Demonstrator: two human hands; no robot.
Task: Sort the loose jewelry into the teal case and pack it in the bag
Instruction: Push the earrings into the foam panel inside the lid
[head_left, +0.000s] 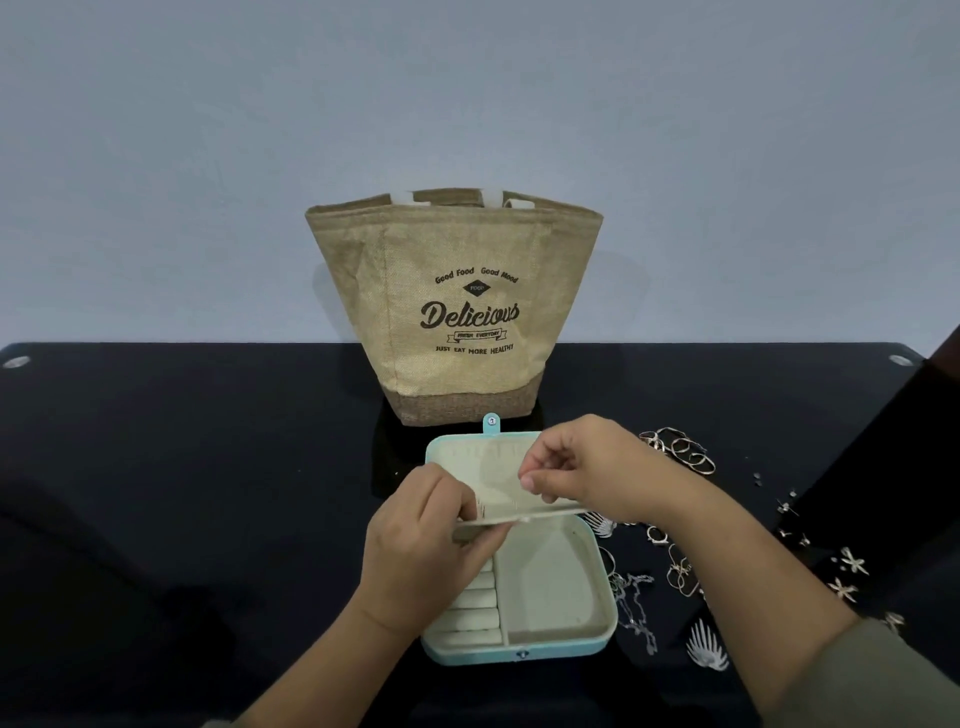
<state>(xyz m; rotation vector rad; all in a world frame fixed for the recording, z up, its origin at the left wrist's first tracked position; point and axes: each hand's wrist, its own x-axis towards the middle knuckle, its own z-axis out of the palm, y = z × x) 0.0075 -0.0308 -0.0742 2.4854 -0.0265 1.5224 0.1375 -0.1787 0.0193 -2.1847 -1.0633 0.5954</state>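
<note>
Left hand (415, 545) fingers (457, 501) are pinching the left edge of the cream fabric flap (511, 499) of the open teal jewelry case (519, 656). Right hand (592, 467) fingers (540, 480) are curled tight just above that flap; can't tell if they've got anything. Below the fingers, the case holds cream ring rolls (472, 608) beside a wide square compartment (550, 582). Loose gold and silver jewelry (680, 452) lies right of the right fingers on the black worktop (156, 467). Beyond them stands a tan burlap bag (457, 244) reading "Good Food Good Mood", "Delicious", "JUST EAT MORE HEALTHY".
</note>
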